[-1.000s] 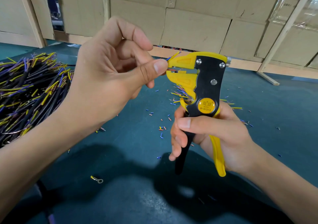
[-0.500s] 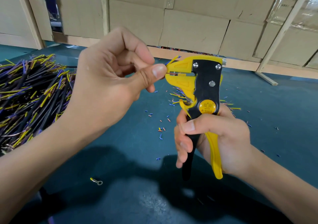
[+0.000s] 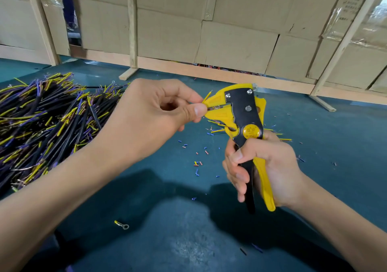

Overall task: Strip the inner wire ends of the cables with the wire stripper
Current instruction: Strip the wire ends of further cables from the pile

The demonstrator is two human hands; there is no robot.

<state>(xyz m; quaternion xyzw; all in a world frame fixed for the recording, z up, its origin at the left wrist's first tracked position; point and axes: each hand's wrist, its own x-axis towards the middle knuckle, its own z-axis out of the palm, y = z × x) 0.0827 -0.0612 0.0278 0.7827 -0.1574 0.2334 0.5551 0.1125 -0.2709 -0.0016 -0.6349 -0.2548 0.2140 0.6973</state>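
Head cam is the only view, so here goes. Left hand (image 3: 155,117) is curled up, thumb and forefinger pinching a thin inner wire (image 3: 213,108) right at the mouth of the wire stripper (image 3: 240,112). Right hand (image 3: 266,167) is wrapped round both handles of the tool, fingers closed on the black one and the yellow one against the palm, handles drawn pretty close together, so my guess is the squeeze is on or nearly so.

What matters here: the wire runs roughly left to right, from the left thumb tip straight into the gap between the two yellow jaw pieces, and the tool stands more or less upright, head up, handles down. So the wire sits about square to the tool, and the left hand is touching or just shy of the jaw tips. Can't tell how deep the end goes in, the jaws hide it. A spare yellow wire (image 3: 207,97) pokes up past the top jaw, clear of the bite.

The big pile of cables (image 3: 41,121) lies on the teal table (image 3: 335,146) well off to the left, nearer the left arm. Little cut bits of insulation (image 3: 196,164) are scattered under the hands.
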